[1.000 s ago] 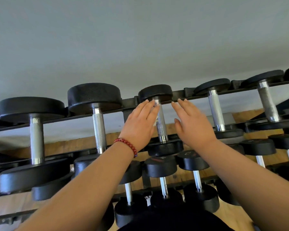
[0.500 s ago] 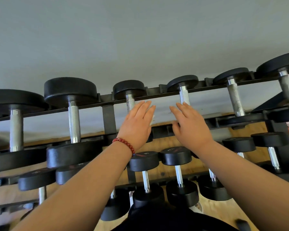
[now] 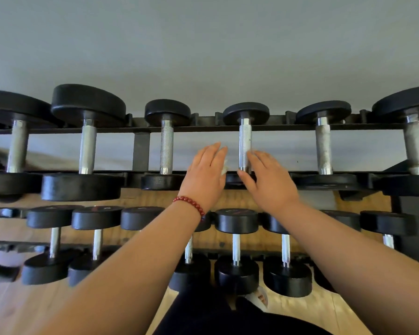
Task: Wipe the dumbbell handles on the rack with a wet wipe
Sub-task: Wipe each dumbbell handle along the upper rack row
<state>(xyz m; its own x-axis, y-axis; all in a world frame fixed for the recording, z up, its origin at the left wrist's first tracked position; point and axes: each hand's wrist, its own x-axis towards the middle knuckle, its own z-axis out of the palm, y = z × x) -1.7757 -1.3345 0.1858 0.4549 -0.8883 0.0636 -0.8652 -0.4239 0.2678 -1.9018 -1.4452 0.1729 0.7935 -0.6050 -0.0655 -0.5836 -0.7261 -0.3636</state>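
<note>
Top tier of the rack (image 3: 140, 151): 6 dumbbells in view, lying front to back, black round heads, metal handles showing between the 2 rails. Both arms reach up to the 4th from the left.

Left hand (image 3: 205, 176): just left of the 4th dumbbell handle (image 3: 244, 143), back of the hand to the camera, fingers straight and close together, tips pointing up. Thumb hidden. A scrap of white, the wet wipe (image 3: 225, 168), shows at the hand's right edge, between the palm and the handle. Cannot tell whether the thumb pinches it or the palm only carries it. The wipe is near the lower part of the handle; contact cannot be made out.

Right hand (image 3: 271, 182): fingers straight and slightly spread, holding nothing. Fingertips (image 3: 252, 155) meet the right edge of the handle about halfway up; the thumb points left across the handle's lower end, over the near head.

Red bead bracelet (image 3: 191, 204) on the left wrist.

The 3rd handle (image 3: 166, 146) is bright and knurled. The 5th handle (image 3: 323, 146) and 6th handle (image 3: 415, 146) look dull and blotchy grey.

Lower tier: smaller dumbbells (image 3: 236, 221) in a row, thin handles. Grey wall (image 3: 203, 44) behind, wood floor (image 3: 34, 308) below. Dark clothing (image 3: 228, 320) at the bottom edge.
</note>
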